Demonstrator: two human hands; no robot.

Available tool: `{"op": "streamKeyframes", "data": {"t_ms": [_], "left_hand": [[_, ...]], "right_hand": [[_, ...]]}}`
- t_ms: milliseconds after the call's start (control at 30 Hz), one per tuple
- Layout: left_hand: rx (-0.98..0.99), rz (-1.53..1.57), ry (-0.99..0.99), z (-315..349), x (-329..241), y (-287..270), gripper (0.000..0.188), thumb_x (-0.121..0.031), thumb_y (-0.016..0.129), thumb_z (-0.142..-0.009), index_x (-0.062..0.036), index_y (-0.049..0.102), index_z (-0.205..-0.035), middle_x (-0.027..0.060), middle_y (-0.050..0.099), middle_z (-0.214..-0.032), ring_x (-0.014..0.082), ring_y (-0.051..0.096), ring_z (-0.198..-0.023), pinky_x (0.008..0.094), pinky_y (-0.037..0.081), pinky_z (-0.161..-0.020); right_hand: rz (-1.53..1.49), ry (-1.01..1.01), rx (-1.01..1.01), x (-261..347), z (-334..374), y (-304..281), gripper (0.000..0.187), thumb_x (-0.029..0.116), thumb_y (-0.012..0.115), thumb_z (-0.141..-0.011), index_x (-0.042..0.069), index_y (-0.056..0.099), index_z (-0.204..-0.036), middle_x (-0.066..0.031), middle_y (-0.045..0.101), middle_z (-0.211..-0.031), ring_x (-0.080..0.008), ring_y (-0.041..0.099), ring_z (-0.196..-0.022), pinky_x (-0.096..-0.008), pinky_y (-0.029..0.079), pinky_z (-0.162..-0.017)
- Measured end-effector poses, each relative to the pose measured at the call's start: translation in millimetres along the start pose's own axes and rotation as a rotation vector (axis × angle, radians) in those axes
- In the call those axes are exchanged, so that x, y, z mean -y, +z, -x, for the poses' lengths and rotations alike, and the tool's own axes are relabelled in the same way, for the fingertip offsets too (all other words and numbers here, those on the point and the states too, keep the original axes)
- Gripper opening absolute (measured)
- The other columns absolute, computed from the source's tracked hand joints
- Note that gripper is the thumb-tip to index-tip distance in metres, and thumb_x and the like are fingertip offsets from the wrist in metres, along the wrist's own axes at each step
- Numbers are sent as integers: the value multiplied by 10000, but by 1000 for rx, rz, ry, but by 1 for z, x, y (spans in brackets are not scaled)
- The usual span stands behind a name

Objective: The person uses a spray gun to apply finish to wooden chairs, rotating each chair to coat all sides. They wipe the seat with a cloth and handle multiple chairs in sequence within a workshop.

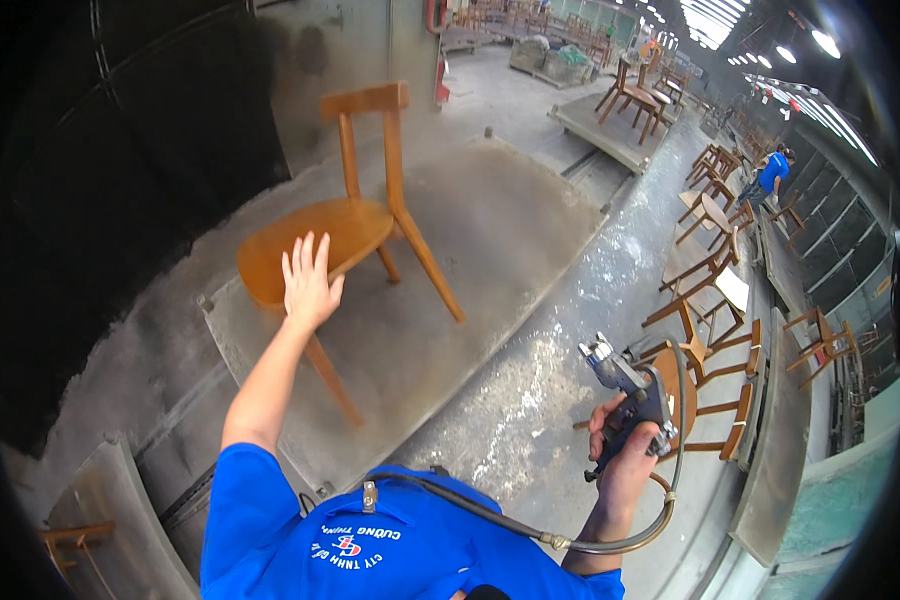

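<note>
A brown wooden chair [315, 240] stands upright on a grey, dusty platform [470, 250] in front of me, its backrest on the far side. My left hand [312, 285] reaches over the seat's near edge with fingers stretched out; whether it touches the wood I cannot tell. Off to the right, my right hand [620, 445] is closed around the handle of a spray gun [635, 395], its nozzle end pointing up and away to the left. A dark hose [610, 545] runs from the gun across the front of my blue shirt.
Several wooden chairs [710, 210] line the right side, some close to the gun. Another platform with chairs [610, 130] stands farther back. A person in blue [770, 175] works at the far right. A dark wall [120, 150] rises at left. Wet-looking grey floor [510, 400] borders the platform.
</note>
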State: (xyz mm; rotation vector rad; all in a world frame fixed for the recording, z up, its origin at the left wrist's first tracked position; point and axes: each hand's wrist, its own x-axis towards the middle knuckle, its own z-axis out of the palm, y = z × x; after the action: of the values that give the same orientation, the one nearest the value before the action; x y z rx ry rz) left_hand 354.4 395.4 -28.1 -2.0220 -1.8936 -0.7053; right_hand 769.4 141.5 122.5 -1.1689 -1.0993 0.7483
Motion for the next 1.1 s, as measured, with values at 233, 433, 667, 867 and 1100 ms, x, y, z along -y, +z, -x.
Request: {"op": "streamKeyframes", "data": {"t_ms": [233, 433, 667, 867, 1100], "left_hand": [[-115, 7, -135, -45, 37, 25, 708, -444, 563, -953, -86, 336, -1520, 202, 292, -1567, 414, 251, -1462, 562, 197, -1194], [-228, 37, -369, -67, 44, 37, 649, -490, 510, -973, -66, 437, -1459, 216, 381, -1519, 427, 310, -1435, 533, 243, -1179], [-431, -148, -460, -81, 51, 50, 535, -423, 496, -980, -31, 554, -1340, 229, 509, -1398, 384, 477, -1304, 506, 376, -1075], [-305, -281, -728, -90, 55, 54, 581, -483, 450, -991, -59, 546, -1376, 221, 462, -1460, 359, 457, -1341, 473, 354, -1108], [-237, -446, -813, -84, 36, 53, 582, -506, 501, -977, -71, 569, -1358, 212, 473, -1453, 369, 483, -1319, 445, 406, -1079]], "right_hand": [[162, 332, -74, -51, 12, 18, 591, 610, 436, -1008, 34, 570, -1010, -36, 593, -719, -51, 431, -435, -208, 281, -373], [267, 552, -184, -70, 7, -2, 589, 604, 398, -1022, 41, 568, -987, -40, 594, -705, -60, 437, -424, -214, 305, -365], [4, 487, 9, -91, -67, -43, 708, 702, 396, -966, 17, 551, -1056, -69, 590, -715, -65, 416, -442, -220, 307, -390], [474, 736, 47, -167, -180, -114, 584, 595, 391, -1029, 53, 583, -925, -15, 584, -660, -50, 438, -421, -206, 315, -373], [36, 867, 140, -190, -314, -154, 700, 691, 341, -989, 31, 575, -959, -69, 592, -682, -70, 421, -421, -204, 307, -369]]}}
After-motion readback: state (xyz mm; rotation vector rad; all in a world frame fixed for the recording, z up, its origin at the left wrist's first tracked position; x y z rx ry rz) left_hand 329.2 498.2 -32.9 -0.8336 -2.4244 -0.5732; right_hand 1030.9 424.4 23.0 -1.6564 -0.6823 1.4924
